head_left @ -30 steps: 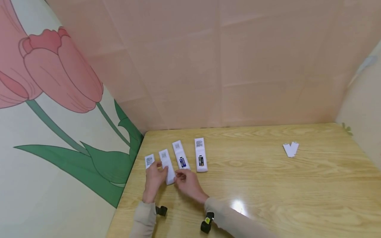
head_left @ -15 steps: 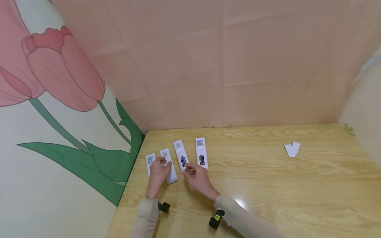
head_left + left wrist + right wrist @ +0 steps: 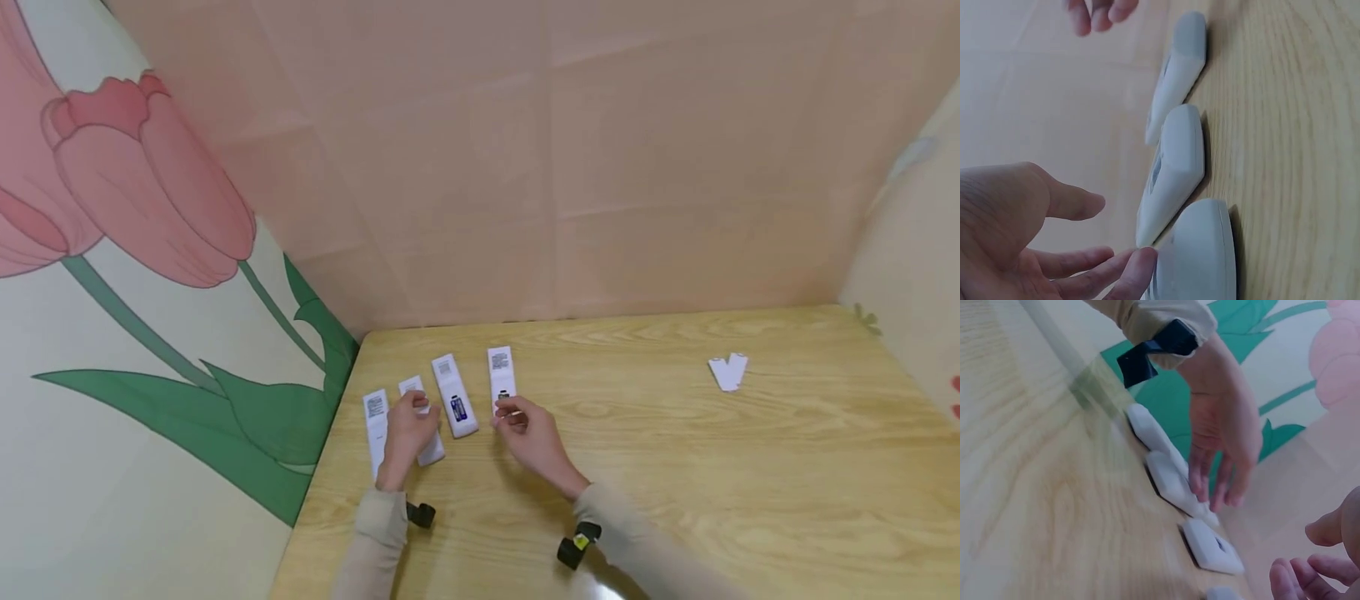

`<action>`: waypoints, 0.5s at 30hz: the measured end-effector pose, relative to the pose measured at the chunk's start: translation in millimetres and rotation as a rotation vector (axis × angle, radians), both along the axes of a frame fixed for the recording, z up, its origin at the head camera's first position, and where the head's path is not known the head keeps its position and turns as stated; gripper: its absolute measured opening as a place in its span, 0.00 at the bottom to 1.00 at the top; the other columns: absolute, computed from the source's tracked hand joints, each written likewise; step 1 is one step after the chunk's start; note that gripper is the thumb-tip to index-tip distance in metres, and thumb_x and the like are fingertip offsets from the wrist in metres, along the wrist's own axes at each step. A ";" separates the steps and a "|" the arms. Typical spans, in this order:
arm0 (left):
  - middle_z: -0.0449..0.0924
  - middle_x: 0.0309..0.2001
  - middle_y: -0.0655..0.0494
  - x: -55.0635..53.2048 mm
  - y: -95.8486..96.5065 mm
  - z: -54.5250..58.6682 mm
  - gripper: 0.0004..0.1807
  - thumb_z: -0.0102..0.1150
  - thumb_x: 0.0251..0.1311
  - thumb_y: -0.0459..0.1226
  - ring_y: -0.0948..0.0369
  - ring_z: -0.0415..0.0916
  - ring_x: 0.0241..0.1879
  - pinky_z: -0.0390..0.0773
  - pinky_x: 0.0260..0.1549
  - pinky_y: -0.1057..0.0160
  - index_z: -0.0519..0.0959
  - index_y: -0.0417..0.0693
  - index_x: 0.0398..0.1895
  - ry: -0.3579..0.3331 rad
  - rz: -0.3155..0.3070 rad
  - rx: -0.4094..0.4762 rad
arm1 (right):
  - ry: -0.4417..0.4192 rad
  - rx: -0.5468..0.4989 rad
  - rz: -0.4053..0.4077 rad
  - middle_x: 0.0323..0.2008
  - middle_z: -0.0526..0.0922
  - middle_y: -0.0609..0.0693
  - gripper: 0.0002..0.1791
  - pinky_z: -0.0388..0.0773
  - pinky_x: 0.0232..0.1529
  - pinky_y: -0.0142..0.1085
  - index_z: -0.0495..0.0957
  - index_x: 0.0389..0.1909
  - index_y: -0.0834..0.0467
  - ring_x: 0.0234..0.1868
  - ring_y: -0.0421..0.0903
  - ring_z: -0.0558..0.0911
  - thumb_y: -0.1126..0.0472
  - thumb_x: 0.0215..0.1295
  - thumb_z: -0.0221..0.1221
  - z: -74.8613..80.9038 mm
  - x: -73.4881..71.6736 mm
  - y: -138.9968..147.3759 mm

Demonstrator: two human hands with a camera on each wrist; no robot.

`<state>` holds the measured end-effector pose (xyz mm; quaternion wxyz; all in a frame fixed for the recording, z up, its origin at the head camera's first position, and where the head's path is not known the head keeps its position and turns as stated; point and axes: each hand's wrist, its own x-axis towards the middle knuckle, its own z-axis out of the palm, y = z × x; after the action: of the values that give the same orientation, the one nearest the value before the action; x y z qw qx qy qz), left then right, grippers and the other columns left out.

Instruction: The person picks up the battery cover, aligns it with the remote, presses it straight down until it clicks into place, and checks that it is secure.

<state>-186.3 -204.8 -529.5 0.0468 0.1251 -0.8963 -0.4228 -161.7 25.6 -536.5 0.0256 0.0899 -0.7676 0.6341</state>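
Observation:
Several white remote controls lie back side up at the left of the table. My left hand (image 3: 408,437) hovers over the second remote (image 3: 432,451), covering part of it; thumb and fingers are apart with nothing between them. In the left wrist view a fingertip overlaps the nearest remote (image 3: 1197,256). The leftmost remote (image 3: 375,407) is beside that hand. A third remote (image 3: 447,379) has its battery slot exposed, with a dark blue battery (image 3: 459,408) inside. My right hand (image 3: 538,440) is at the lower end of the rightmost remote (image 3: 500,367), fingers loosely bent, holding nothing, and hides its lower part.
Two small white battery covers (image 3: 727,372) lie overlapping in a V toward the right back of the wooden table (image 3: 675,467). A pinkish cloth backdrop (image 3: 555,167) rises behind the table. A wall with painted tulips (image 3: 142,183) borders the left side.
My right hand has moved right, from beside the second remote past the third to the rightmost one. My left hand has shifted slightly right over the second remote, uncovering more of the leftmost.

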 end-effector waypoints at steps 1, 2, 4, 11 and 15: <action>0.86 0.55 0.38 -1.1 0.5 -0.2 0.24 0.67 0.69 0.37 0.45 0.88 0.50 0.87 0.52 0.47 0.78 0.34 0.64 -0.002 -0.002 -0.001 | -0.003 0.004 -0.004 0.41 0.89 0.58 0.13 0.87 0.43 0.30 0.85 0.51 0.68 0.41 0.50 0.89 0.73 0.67 0.68 1.2 -0.8 3.5; 0.86 0.55 0.39 -2.5 0.9 -0.4 0.24 0.67 0.69 0.37 0.46 0.88 0.50 0.87 0.52 0.47 0.78 0.34 0.64 -0.004 -0.004 -0.006 | -0.006 0.009 -0.005 0.42 0.89 0.58 0.13 0.87 0.43 0.31 0.85 0.52 0.68 0.42 0.50 0.89 0.72 0.68 0.68 2.0 -1.7 7.0; 0.86 0.56 0.39 -4.9 2.2 -0.7 0.24 0.67 0.69 0.38 0.45 0.88 0.50 0.87 0.52 0.47 0.79 0.34 0.64 -0.010 -0.004 -0.009 | -0.010 0.024 -0.010 0.43 0.89 0.57 0.13 0.87 0.45 0.32 0.84 0.53 0.68 0.44 0.51 0.89 0.71 0.69 0.67 3.8 -3.0 13.6; 0.87 0.55 0.38 -17.6 8.6 -3.0 0.22 0.67 0.69 0.41 0.45 0.86 0.55 0.85 0.58 0.45 0.82 0.34 0.59 -0.010 -0.021 -0.064 | -0.032 0.049 -0.028 0.48 0.89 0.60 0.14 0.88 0.52 0.41 0.84 0.56 0.66 0.50 0.55 0.89 0.69 0.72 0.66 5.1 -3.5 34.3; 0.87 0.47 0.37 -26.7 16.2 -2.1 0.20 0.65 0.71 0.42 0.45 0.86 0.47 0.87 0.47 0.48 0.82 0.31 0.53 -0.044 -0.091 -0.122 | -0.014 0.070 -0.051 0.49 0.89 0.63 0.14 0.88 0.52 0.41 0.83 0.56 0.67 0.50 0.56 0.89 0.69 0.72 0.66 3.5 -3.4 45.4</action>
<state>-212.9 -188.6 -531.6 0.0153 0.0904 -0.9259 -0.3664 -165.2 71.0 -533.0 0.0333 0.0667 -0.7914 0.6068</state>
